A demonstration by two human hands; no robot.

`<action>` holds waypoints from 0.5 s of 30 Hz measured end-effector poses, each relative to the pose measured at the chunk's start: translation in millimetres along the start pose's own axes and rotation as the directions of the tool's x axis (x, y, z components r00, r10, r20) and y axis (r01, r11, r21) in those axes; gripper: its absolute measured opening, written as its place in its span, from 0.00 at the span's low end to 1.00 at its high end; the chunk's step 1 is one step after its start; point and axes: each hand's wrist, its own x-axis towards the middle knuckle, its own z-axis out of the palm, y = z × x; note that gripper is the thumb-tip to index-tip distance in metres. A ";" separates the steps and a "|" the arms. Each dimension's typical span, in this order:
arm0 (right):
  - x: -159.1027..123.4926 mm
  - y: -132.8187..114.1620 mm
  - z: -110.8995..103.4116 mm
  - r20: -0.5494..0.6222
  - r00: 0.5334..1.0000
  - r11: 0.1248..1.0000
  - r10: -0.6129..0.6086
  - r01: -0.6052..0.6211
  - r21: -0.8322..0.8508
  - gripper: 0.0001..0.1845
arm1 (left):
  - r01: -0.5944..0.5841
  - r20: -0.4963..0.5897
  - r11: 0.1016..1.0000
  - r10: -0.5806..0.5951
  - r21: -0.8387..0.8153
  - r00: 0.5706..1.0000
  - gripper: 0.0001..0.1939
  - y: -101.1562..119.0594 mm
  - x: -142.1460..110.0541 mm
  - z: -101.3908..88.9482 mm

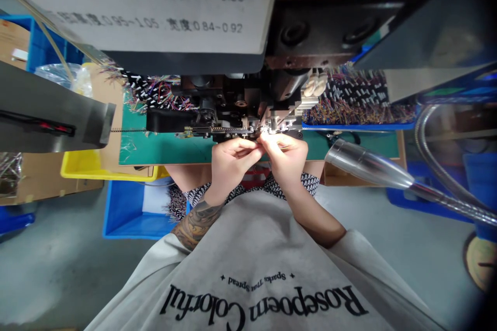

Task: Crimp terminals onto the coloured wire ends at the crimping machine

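Note:
My left hand (234, 163) and my right hand (290, 160) meet at the front of a dark metal machine (240, 101). Both are closed, with thumbs and forefingers pinched together right at the machine's small working point (264, 126). Whatever sits between the fingertips is too small and too glared to make out. A thin strip of tiny metal terminals (229, 130) runs in from the left toward that point, just beyond my fingers.
Bundles of thin coloured wires with white ends (155, 94) lie behind the machine on the left. More wire bundles (361, 95) fill a blue tray at right. A metal gooseneck lamp (368, 163) reaches in from the right. Below the green mat (171, 150) stands a blue bin (124, 217).

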 end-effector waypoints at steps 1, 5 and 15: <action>-0.2 1.4 -3.7 0.019 0.999 0.999 -0.028 0.028 -0.026 0.13 | -0.006 0.008 1.000 0.006 0.005 1.000 0.08 1.5 -1.1 -0.9; -3.3 15.7 -29.7 0.301 0.934 0.972 -0.190 0.223 -0.077 0.20 | 0.011 0.041 1.000 -0.011 -0.014 0.999 0.11 6.4 -11.3 -12.6; -29.2 54.8 -48.3 0.666 0.737 0.972 -0.116 0.221 -0.074 0.08 | 0.116 0.094 0.987 -0.105 -0.112 0.990 0.11 -26.9 -30.9 -44.7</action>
